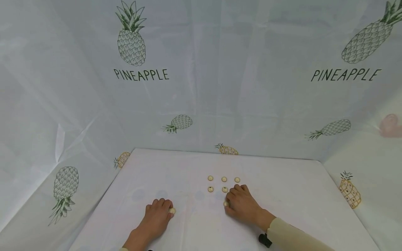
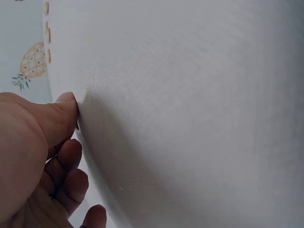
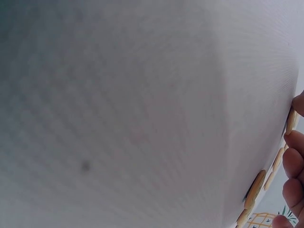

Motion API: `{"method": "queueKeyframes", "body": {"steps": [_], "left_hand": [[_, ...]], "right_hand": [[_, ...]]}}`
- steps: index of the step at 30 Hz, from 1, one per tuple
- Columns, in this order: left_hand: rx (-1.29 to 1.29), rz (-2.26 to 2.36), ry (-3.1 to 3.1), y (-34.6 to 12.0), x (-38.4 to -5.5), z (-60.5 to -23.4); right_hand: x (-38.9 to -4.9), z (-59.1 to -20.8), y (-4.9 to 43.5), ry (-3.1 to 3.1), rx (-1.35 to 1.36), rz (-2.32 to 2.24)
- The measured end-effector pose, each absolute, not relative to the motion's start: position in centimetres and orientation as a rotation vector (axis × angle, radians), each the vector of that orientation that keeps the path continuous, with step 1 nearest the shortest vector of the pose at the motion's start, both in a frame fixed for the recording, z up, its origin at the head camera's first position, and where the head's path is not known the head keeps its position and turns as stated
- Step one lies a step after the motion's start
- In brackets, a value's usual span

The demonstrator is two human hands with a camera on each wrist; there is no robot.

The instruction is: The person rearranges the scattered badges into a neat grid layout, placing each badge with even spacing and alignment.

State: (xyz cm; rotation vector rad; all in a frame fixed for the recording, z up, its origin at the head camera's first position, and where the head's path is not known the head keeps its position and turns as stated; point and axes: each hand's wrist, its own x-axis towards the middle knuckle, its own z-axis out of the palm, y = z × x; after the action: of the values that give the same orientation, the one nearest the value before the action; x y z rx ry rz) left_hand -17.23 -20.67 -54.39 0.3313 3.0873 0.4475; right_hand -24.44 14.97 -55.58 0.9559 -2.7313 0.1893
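Low on the white table, my left hand pinches a small round pale-wood disc at its right side. In the left wrist view, thumb and fingers meet at the tabletop and mostly hide that disc. My right hand holds another wooden disc between thumb and finger, at the table surface. Beyond it lie more such discs with dark marks: a back row of three, including a left disc, a middle disc and a right disc. Nearer are a left disc and a right disc, close to the right fingers.
A white cloth covers the table. Behind it and at both sides hangs a pale curtain printed with pineapples. A black strap piece shows by the right wrist, below a light sleeve.
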Motion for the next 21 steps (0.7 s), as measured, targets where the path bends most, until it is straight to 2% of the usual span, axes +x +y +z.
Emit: {"method": "queueKeyframes", "body": {"steps": [12, 21], "left_hand": [[0.483, 0.344, 3.207, -20.1, -17.0, -54.4], [0.534, 0.299, 3.174, -15.2, -18.8, -52.9]], "right_hand": [[-24.4, -55.8, 14.9, -2.728, 0.95, 0.171], [-24.5, -55.6, 15.0, -2.696, 0.969, 0.185]]}}
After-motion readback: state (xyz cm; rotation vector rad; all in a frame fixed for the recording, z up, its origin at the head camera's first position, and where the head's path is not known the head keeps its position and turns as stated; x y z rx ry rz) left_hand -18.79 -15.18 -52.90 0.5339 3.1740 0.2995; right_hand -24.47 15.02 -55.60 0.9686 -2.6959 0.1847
